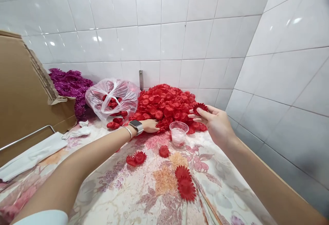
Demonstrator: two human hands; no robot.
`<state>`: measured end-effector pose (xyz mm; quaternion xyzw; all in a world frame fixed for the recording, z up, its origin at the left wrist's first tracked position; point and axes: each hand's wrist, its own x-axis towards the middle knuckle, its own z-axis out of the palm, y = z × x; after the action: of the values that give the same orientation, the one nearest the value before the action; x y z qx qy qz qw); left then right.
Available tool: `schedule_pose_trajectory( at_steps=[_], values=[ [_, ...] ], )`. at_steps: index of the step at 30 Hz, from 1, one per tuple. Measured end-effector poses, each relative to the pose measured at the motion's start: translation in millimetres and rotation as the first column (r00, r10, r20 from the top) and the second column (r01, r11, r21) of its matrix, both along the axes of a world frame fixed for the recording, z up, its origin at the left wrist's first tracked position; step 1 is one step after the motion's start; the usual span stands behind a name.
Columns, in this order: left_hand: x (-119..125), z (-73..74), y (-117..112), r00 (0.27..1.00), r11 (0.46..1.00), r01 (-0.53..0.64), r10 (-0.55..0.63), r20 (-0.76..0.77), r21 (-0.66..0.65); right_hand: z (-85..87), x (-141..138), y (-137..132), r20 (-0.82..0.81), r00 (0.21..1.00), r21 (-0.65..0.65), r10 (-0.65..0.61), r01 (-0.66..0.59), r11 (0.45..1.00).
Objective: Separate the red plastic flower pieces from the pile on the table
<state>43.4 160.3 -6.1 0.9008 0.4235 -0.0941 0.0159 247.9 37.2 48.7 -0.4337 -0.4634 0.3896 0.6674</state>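
My right hand (pixel 218 123) is raised at the right edge of the flower pile, its thumb and fingers pinching a dark red fabric flower (pixel 200 108). My left hand (pixel 149 126), with a watch and a bracelet on its wrist, reaches into the front of the heap of red fabric flowers (pixel 167 101). Its fingertips touch the flowers there and are partly hidden, so its grip does not show. Between my hands stands a clear plastic cup (pixel 179 134) with whitish stuff inside. Closer to me, loose red flowers (pixel 163 151) lie on the patterned tablecloth (pixel 115 190).
A clear plastic bag (pixel 113 98) with red flowers sits left of the heap. Purple flowers (pixel 73 87) are piled behind a cardboard box (pixel 28 91). Thin stems (pixel 205 197) lie at the front. White tiled walls (pixel 174 39) rise behind and to the right.
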Motion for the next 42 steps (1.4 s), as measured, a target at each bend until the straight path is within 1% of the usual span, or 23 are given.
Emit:
schedule_pose_trajectory(
  at_steps=[4, 6, 8, 11, 18, 20, 23, 25, 28, 30, 33, 35, 37, 38, 40, 42],
  values=[
    [5.0, 2.3, 6.7, 0.998, 0.998, -0.066, 0.066, -0.019, 0.012, -1.8, 8.9, 5.7, 0.022, 0.998, 0.031, -0.055, 0.055, 0.998],
    [5.7, 4.8, 3.7, 0.997, 0.996, -0.080, 0.081, -0.017, 0.035, -4.3, 13.1, 10.4, 0.026, 0.997, 0.041, -0.077, 0.076, 0.996],
    [5.4, 7.9, -4.4, 0.997, 0.994, -0.081, 0.082, -0.011, 0.073, -7.4, 17.0, 15.9, 0.029, 0.995, 0.044, -0.092, 0.090, 0.995],
    [2.8, 12.4, -25.9, 0.998, 0.986, -0.058, 0.058, 0.006, 0.159, -11.8, 21.2, 23.0, 0.036, 0.993, 0.050, -0.114, 0.112, 0.992],
    [-10.9, 14.4, -93.3, 1.000, 0.936, 0.012, -0.020, 0.020, 0.352, -17.8, 17.3, 25.8, 0.093, 0.989, 0.059, -0.113, 0.108, 0.992],
    [-15.5, 16.8, -105.7, 0.998, 0.907, 0.048, -0.061, 0.016, 0.418, -19.5, 15.2, 25.4, 0.110, 0.988, 0.048, -0.104, 0.099, 0.994],
    [-23.3, 25.7, -115.7, 0.993, 0.868, 0.085, -0.116, 0.032, 0.489, -22.3, 14.1, 25.6, 0.131, 0.987, 0.025, -0.092, 0.090, 0.996],
    [-29.7, 33.8, -118.6, 0.991, 0.874, 0.081, -0.120, 0.052, 0.478, -24.4, 14.3, 26.3, 0.140, 0.986, 0.009, -0.092, 0.091, 0.996],
    [-41.3, 45.3, -120.1, 0.987, 0.908, 0.081, -0.129, 0.092, 0.411, -27.7, 14.8, 27.6, 0.154, 0.983, -0.015, -0.096, 0.099, 0.995],
    [-49.5, 51.4, -119.8, 0.983, 0.913, 0.078, -0.136, 0.120, 0.401, -29.7, 14.9, 28.4, 0.164, 0.982, -0.029, -0.094, 0.100, 0.995],
    [-62.8, 57.3, -119.3, 0.983, 0.896, 0.043, -0.117, 0.141, 0.443, -31.9, 14.9, 29.3, 0.175, 0.981, -0.036, -0.081, 0.089, 0.995],
    [-74.6, 57.6, -119.7, 0.985, 0.907, 0.004, -0.076, 0.154, 0.421, -32.6, 14.9, 29.7, 0.179, 0.981, -0.035, -0.071, 0.079, 0.996],
    [-90.1, 52.9, -120.1, 0.983, 0.937, -0.063, -0.001, 0.185, 0.344, -32.9, 14.8, 29.8, 0.179, 0.982, -0.033, -0.066, 0.073, 0.997],
    [-98.9, 48.3, -120.0, 0.976, 0.949, -0.112, 0.049, 0.212, 0.295, -32.9, 14.5, 29.8, 0.177, 0.982, -0.034, -0.067, 0.074, 0.997],
    [-116.6, 34.7, -118.9, 0.944, 0.959, -0.227, 0.173, 0.281, 0.173, -32.9, 13.8, 29.6, 0.171, 0.983, -0.039, -0.071, 0.079, 0.996],
    [-129.5, 17.7, -117.1, 0.900, 0.958, -0.287, 0.261, 0.349, 0.023, -32.8, 12.8, 29.3, 0.164, 0.984, -0.048, -0.077, 0.085, 0.995]
  ],
)
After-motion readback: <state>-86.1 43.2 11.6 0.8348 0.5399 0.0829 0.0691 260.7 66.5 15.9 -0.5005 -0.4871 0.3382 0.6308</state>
